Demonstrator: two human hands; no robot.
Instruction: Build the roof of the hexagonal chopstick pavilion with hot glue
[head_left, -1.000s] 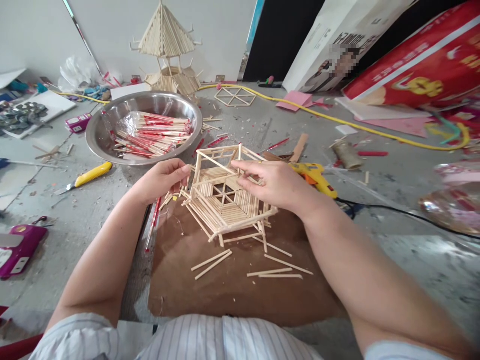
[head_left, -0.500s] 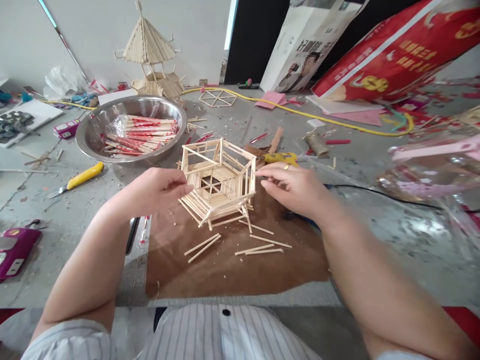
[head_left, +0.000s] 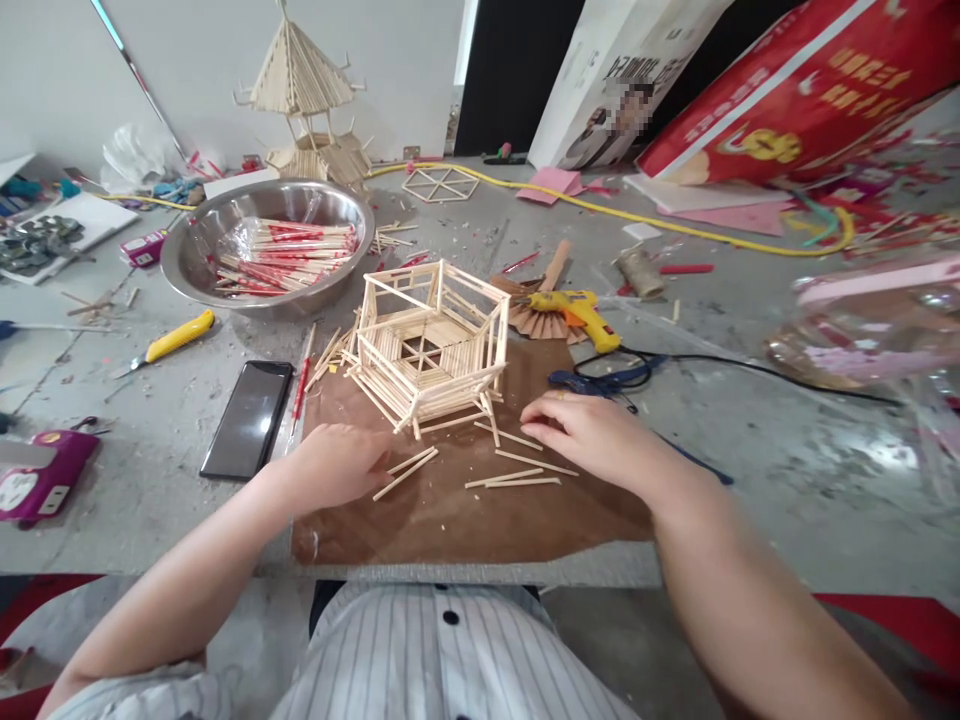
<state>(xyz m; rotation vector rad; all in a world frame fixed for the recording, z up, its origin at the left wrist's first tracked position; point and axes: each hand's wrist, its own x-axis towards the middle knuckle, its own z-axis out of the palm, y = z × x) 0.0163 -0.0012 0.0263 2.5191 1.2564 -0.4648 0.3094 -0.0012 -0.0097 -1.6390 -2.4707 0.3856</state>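
Observation:
A hexagonal model of thin wooden sticks (head_left: pixel 427 340) stands on a brown board (head_left: pixel 465 520) in front of me. Neither hand touches it. My left hand (head_left: pixel 337 465) rests on the board just below the model, its fingers curled down and mostly hidden, their tips at the end of two loose sticks (head_left: pixel 409 470). My right hand (head_left: pixel 592 435) lies flat on the board to the right with its fingers stretched out. Its fingertips are over several loose sticks (head_left: pixel 517 462).
A steel bowl (head_left: pixel 187 265) of red-wrapped chopsticks stands behind the model, and a finished stick pagoda (head_left: pixel 300 85) at the wall. A black phone (head_left: pixel 247 418) and a yellow knife (head_left: pixel 176 337) lie left of the board. A yellow glue gun (head_left: pixel 581 312) with its cable lies to the right.
Both hands have let go of the model and come down toward me onto the board by the loose sticks. The phone, hidden by my left arm before, now shows.

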